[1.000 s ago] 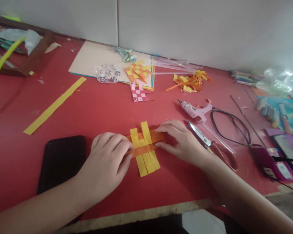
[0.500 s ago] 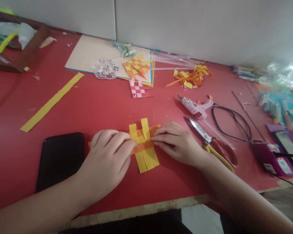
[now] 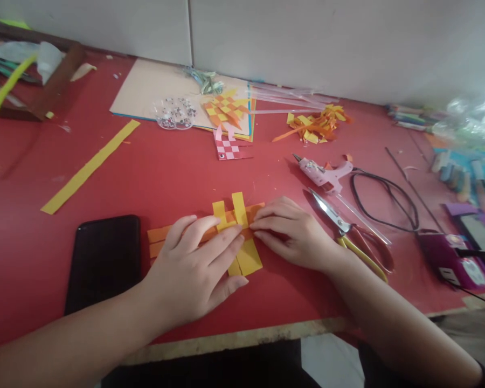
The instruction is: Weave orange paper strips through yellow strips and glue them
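Observation:
Yellow paper strips (image 3: 250, 257) cross orange paper strips (image 3: 157, 235) in a small weave on the red table. My left hand (image 3: 200, 258) lies over the left part of the weave, palm down with its fingers spread, the fingertips on the yellow strips and the thumb near their lower ends. At the right end of the orange strips my right hand (image 3: 293, 231) has its fingertips pressed together on the strip's edge. Left of my left hand lies a black phone (image 3: 103, 264).
Scissors (image 3: 347, 229) and a pink glue gun (image 3: 323, 172) with its cable lie to the right. A loose yellow strip (image 3: 91, 167) is at the left. Behind are a pink checkered paper fish (image 3: 227, 148), a purple box (image 3: 448, 258) and a wooden tray (image 3: 60, 81).
My left hand has opened from its pinch and spread over the weave, its fingertips further right. More of the orange strips shows at the left. My right hand has hardly moved.

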`<state>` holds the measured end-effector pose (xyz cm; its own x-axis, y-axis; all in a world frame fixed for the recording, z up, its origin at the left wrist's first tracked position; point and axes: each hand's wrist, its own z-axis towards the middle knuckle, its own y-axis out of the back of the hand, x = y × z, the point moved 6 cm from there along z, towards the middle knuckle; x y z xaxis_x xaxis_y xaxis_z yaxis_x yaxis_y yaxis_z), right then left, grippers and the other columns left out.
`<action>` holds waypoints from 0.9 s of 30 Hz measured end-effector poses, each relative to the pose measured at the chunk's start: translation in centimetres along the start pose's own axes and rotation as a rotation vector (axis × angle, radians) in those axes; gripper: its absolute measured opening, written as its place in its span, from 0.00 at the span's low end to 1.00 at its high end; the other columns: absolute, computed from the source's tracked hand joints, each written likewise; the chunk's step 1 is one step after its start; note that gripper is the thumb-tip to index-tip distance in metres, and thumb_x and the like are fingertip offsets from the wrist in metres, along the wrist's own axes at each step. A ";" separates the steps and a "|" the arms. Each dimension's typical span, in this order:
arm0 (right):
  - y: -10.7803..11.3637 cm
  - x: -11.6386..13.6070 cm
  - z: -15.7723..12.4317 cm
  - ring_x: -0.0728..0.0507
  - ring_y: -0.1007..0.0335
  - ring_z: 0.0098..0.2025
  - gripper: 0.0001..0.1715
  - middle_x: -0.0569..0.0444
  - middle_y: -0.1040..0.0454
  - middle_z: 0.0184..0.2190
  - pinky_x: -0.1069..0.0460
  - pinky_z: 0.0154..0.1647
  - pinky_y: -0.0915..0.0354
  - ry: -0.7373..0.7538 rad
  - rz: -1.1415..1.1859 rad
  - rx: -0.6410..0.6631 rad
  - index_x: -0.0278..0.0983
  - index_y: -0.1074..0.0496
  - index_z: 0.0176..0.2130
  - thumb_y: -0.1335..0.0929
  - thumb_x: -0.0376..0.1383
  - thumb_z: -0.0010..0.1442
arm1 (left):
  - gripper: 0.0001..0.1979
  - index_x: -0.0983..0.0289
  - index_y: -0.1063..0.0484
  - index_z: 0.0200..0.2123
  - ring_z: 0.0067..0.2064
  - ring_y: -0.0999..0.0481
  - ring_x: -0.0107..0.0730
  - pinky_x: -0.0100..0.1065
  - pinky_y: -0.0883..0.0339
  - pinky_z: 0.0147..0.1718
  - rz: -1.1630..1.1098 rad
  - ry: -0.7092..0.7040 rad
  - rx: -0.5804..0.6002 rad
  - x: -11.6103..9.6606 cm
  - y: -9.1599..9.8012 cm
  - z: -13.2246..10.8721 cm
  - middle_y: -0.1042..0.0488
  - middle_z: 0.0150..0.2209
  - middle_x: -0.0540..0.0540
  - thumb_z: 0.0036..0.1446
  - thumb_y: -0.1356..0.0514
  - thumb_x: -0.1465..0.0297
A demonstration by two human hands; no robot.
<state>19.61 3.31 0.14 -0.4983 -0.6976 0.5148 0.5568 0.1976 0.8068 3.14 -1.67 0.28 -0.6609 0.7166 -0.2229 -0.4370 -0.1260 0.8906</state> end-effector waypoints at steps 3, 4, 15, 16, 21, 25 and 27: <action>0.0 0.0 0.0 0.44 0.30 0.42 0.10 0.49 0.25 0.39 0.46 0.45 0.32 -0.008 0.007 0.010 0.38 0.24 0.42 0.32 0.30 0.61 | 0.24 0.64 0.28 0.55 0.53 0.34 0.51 0.51 0.48 0.54 -0.002 0.010 0.031 0.0 -0.3 -0.1 0.26 0.55 0.52 0.66 0.51 0.57; 0.0 0.0 0.1 0.44 0.30 0.42 0.09 0.49 0.25 0.39 0.46 0.45 0.32 -0.010 0.007 0.011 0.38 0.24 0.42 0.32 0.30 0.61 | 0.24 0.64 0.28 0.55 0.53 0.34 0.51 0.51 0.48 0.54 -0.003 0.013 0.041 0.0 -0.4 -0.1 0.26 0.56 0.52 0.66 0.51 0.56; -0.2 -0.3 -0.1 0.43 0.31 0.43 0.08 0.50 0.25 0.40 0.44 0.46 0.32 -0.041 0.010 0.003 0.39 0.26 0.43 0.33 0.32 0.63 | 0.23 0.61 0.28 0.56 0.53 0.34 0.53 0.53 0.45 0.52 -0.058 0.052 0.078 0.1 -0.6 0.0 0.26 0.55 0.55 0.64 0.48 0.56; -0.2 -0.4 0.0 0.43 0.31 0.43 0.08 0.50 0.25 0.39 0.45 0.46 0.32 -0.044 0.013 0.000 0.39 0.26 0.42 0.34 0.32 0.64 | 0.23 0.61 0.28 0.56 0.53 0.34 0.53 0.53 0.45 0.52 -0.060 0.053 0.076 0.1 -0.5 0.0 0.26 0.55 0.55 0.64 0.48 0.57; -0.3 -0.5 0.2 0.44 0.31 0.42 0.07 0.50 0.25 0.38 0.47 0.45 0.33 -0.055 0.013 -0.019 0.38 0.25 0.39 0.33 0.31 0.63 | 0.22 0.62 0.28 0.55 0.53 0.34 0.53 0.53 0.46 0.52 -0.059 0.056 0.078 0.2 -0.5 0.0 0.25 0.55 0.55 0.64 0.47 0.57; -0.3 -0.4 0.2 0.45 0.32 0.41 0.06 0.51 0.25 0.37 0.47 0.44 0.33 -0.066 0.007 -0.009 0.37 0.25 0.39 0.33 0.31 0.63 | 0.22 0.63 0.27 0.55 0.53 0.34 0.52 0.53 0.46 0.53 -0.059 0.053 0.070 0.1 -0.5 0.0 0.25 0.54 0.55 0.64 0.47 0.57; -0.3 -0.4 0.3 0.45 0.32 0.40 0.06 0.51 0.25 0.37 0.47 0.44 0.33 -0.080 0.011 -0.005 0.38 0.25 0.39 0.33 0.31 0.63 | 0.22 0.63 0.27 0.54 0.54 0.34 0.52 0.53 0.47 0.54 -0.058 0.049 0.065 0.1 -0.5 0.0 0.25 0.54 0.55 0.65 0.48 0.57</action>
<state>19.48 3.74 -0.24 -0.5439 -0.6379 0.5453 0.5657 0.2012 0.7997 3.34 -1.52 -0.19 -0.6656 0.6868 -0.2922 -0.4357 -0.0397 0.8992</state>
